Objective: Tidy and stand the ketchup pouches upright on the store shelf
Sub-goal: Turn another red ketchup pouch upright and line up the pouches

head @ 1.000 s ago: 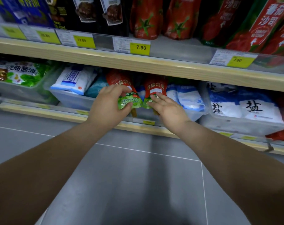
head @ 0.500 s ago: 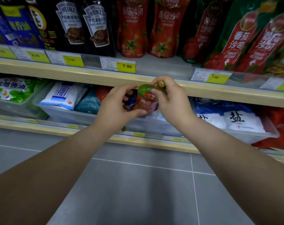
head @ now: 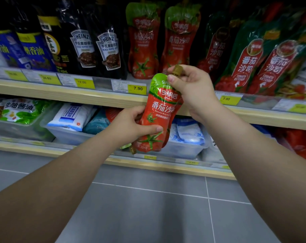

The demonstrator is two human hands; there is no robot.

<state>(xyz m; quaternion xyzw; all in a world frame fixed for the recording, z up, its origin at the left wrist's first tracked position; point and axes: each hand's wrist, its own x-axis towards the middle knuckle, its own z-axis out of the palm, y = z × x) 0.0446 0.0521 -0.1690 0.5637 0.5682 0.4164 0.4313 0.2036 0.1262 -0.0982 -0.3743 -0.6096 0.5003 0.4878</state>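
Note:
I hold a red ketchup pouch (head: pixel 160 114) with a green top and a gold cap upright in front of the shelves. My right hand (head: pixel 192 90) pinches its neck just under the cap. My left hand (head: pixel 131 126) grips its lower body from the left. A second pouch seems to sit behind it, its gold cap (head: pixel 133 150) poking out below. Two matching pouches (head: pixel 143 42) stand upright on the upper shelf (head: pixel 103 99) behind a 7.90 price tag (head: pixel 137 88).
Black Heinz sauce pouches (head: pixel 96 50) stand left of the ketchup, larger green-and-red ketchup bags (head: pixel 253 64) to the right. The lower shelf holds clear bins (head: pixel 66 135) of white and blue salt bags and another red pouch (head: pixel 112 114). Grey tiled floor lies below.
Both hands lifted the pouch out of the lower bin and up to the upper shelf's edge. It now stands upright with its label facing me. The view tilted upward.

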